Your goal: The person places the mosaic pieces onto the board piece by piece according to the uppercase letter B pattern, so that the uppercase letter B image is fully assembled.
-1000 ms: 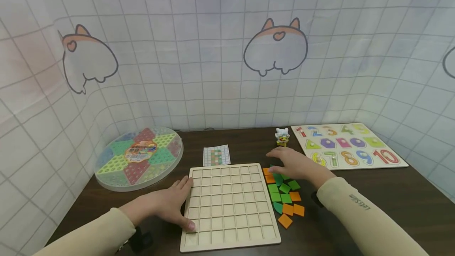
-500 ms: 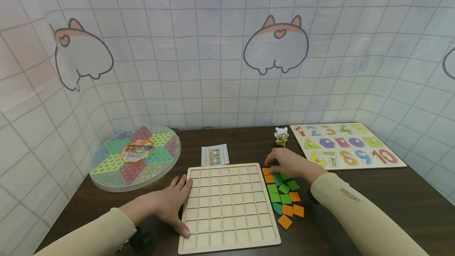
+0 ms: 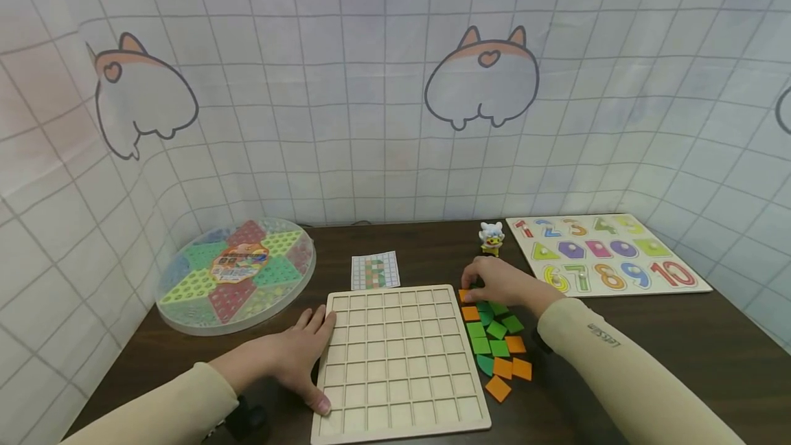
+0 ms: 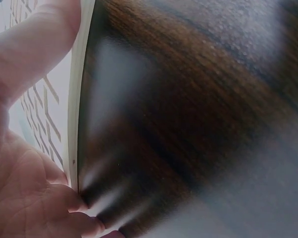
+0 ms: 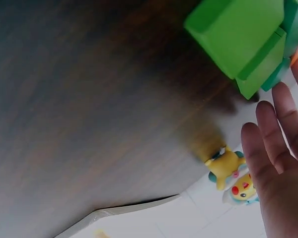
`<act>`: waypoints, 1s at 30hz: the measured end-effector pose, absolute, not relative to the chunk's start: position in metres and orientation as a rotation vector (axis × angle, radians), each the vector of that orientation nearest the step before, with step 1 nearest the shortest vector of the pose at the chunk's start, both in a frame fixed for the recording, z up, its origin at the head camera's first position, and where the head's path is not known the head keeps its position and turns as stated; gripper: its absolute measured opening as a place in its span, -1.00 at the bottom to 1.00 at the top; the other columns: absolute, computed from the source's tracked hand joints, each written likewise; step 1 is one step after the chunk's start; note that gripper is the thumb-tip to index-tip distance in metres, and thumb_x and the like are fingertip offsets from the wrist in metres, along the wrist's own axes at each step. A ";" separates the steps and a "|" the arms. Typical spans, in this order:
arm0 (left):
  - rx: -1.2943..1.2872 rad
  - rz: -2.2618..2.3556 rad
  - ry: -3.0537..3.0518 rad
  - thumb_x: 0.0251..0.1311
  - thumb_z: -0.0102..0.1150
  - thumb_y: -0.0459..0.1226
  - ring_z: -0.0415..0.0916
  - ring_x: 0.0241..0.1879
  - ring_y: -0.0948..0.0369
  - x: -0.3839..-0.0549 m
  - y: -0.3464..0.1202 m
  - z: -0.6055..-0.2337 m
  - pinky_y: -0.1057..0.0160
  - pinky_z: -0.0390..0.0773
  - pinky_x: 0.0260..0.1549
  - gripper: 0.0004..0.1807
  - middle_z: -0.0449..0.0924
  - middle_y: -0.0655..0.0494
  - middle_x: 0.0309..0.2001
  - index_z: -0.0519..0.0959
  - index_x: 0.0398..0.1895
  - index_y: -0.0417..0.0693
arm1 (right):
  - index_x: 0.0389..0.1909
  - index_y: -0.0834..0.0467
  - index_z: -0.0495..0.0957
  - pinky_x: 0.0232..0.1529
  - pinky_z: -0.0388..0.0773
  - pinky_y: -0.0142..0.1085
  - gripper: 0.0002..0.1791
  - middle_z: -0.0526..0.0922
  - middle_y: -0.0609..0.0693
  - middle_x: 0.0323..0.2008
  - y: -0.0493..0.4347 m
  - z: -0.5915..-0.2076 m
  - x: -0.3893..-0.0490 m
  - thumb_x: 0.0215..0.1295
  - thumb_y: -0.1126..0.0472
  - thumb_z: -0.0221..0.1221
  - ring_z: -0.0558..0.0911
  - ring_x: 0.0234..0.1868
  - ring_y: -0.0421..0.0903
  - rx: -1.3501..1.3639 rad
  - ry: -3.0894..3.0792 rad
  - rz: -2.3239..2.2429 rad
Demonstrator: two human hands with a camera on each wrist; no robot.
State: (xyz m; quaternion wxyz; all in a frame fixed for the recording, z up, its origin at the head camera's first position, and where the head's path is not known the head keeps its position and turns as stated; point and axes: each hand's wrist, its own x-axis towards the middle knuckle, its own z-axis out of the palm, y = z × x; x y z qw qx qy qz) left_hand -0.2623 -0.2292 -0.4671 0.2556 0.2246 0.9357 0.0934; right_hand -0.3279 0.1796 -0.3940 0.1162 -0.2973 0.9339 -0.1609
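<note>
My left hand [image 3: 299,357] rests on the left edge of a square wooden grid board [image 3: 402,366], fingers and thumb spread. In the left wrist view the thumb [image 4: 35,49] lies over the board's rim and the other fingers reach along its outer side. Right of the board's far corner, my right hand [image 3: 502,283] pinches an orange square tile [image 3: 463,295] between thumb and index finger; the hand partly hides it. Loose green tiles [image 3: 499,348] and orange tiles [image 3: 498,389] lie beside the board. In the right wrist view, three fingers extend past stacked green pieces [image 5: 243,34].
A small patterned grid card [image 3: 375,271] lies behind the board. At the left is a round Chinese checkers board [image 3: 296,273] under clear wrap. A small figurine [image 3: 491,237] stands beyond my right hand, and a number puzzle board [image 3: 608,253] lies at the back right.
My right hand has lowered its fingers onto the top orange tile, which now sits slightly apart from the orange tile below it. The left hand stays at the board's edge.
</note>
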 end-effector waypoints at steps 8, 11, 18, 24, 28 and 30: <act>0.607 0.227 2.556 -0.62 0.28 0.70 -0.45 0.61 -0.31 -0.258 -0.226 -0.463 -0.32 0.05 0.48 0.81 -0.46 -0.28 0.65 -0.26 0.68 -0.08 | -0.17 0.10 0.69 0.05 0.60 -0.05 -0.84 0.61 0.06 -0.07 0.180 -0.394 -0.325 0.31 0.14 0.39 0.60 -0.06 -0.01 -0.790 2.746 -0.460; 0.612 0.214 2.561 -0.61 0.28 0.70 -0.42 0.61 -0.33 -0.255 -0.223 -0.460 -0.32 0.06 0.48 0.81 -0.43 -0.31 0.65 -0.24 0.67 -0.13 | -0.19 0.12 0.68 0.03 0.61 -0.06 -0.84 0.60 0.07 -0.07 0.179 -0.394 -0.325 0.31 0.14 0.40 0.60 -0.08 -0.01 -0.778 2.742 -0.449; 0.599 0.185 2.564 -0.59 0.31 0.68 -0.39 0.61 -0.35 -0.254 -0.217 -0.452 -0.33 0.08 0.47 0.81 -0.40 -0.34 0.64 -0.23 0.66 -0.20 | -0.17 0.13 0.69 -0.02 0.63 -0.10 -0.83 0.65 0.03 -0.12 0.177 -0.391 -0.325 0.34 0.13 0.37 0.64 -0.11 -0.04 -0.821 2.801 -0.416; 0.595 0.179 2.577 -0.59 0.34 0.65 -0.37 0.60 -0.36 -0.252 -0.214 -0.449 -0.33 0.11 0.46 0.81 -0.38 -0.36 0.64 -0.21 0.65 -0.25 | -0.12 0.14 0.69 -0.06 0.65 -0.12 -0.80 0.74 -0.02 -0.16 0.159 -0.384 -0.318 0.34 0.13 0.37 0.68 -0.15 -0.09 -0.835 2.826 -0.502; 0.596 0.179 2.585 -0.59 0.35 0.65 -0.36 0.60 -0.36 -0.252 -0.214 -0.450 -0.32 0.11 0.46 0.82 -0.36 -0.36 0.64 -0.21 0.64 -0.27 | -0.12 0.14 0.70 -0.05 0.65 -0.14 -0.78 0.75 -0.02 -0.15 0.134 -0.381 -0.307 0.30 0.13 0.40 0.68 -0.13 -0.08 -0.880 2.804 -0.567; 0.599 0.174 2.587 -0.59 0.34 0.66 -0.36 0.60 -0.36 -0.252 -0.215 -0.451 -0.32 0.12 0.46 0.82 -0.36 -0.36 0.64 -0.21 0.64 -0.27 | -0.12 0.14 0.70 -0.01 0.65 -0.13 -0.78 0.75 -0.02 -0.14 0.120 -0.380 -0.302 0.29 0.13 0.41 0.69 -0.09 -0.06 -0.889 2.780 -0.601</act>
